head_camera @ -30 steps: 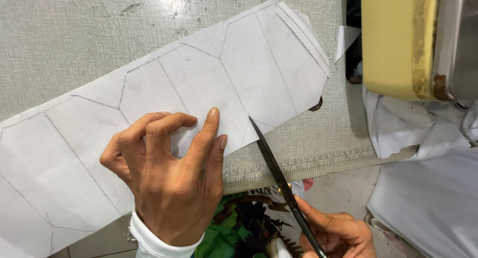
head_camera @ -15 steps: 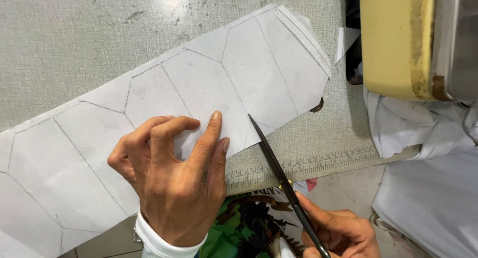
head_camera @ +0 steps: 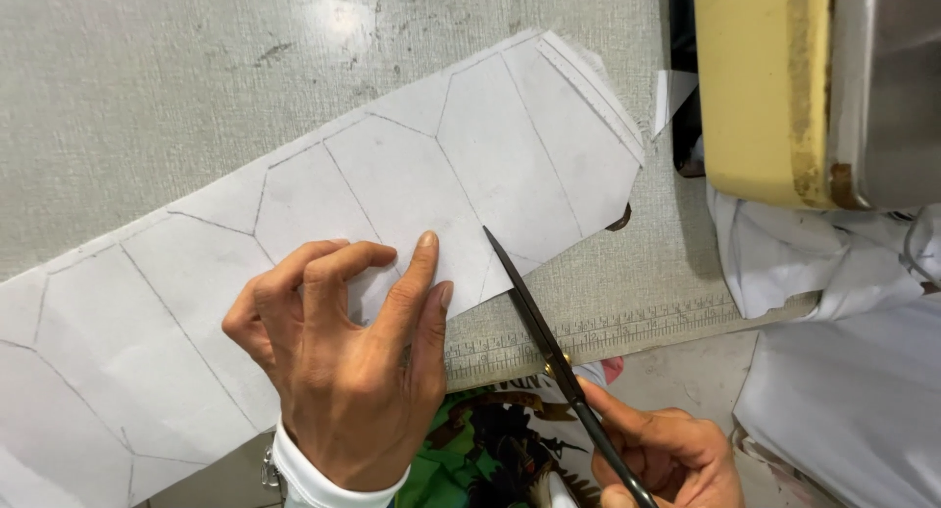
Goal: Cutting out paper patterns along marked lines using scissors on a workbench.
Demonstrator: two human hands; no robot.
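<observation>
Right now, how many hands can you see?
2. The left hand presses flat on the white paper pattern on the table. The right hand, at the bottom edge, holds black scissors cutting into the paper.

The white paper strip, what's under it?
The paper strip lies on a grey table, whose ruler-marked edge shows below it. A small dark thing peeks out at its right edge. Anything else beneath the paper is covered.
</observation>
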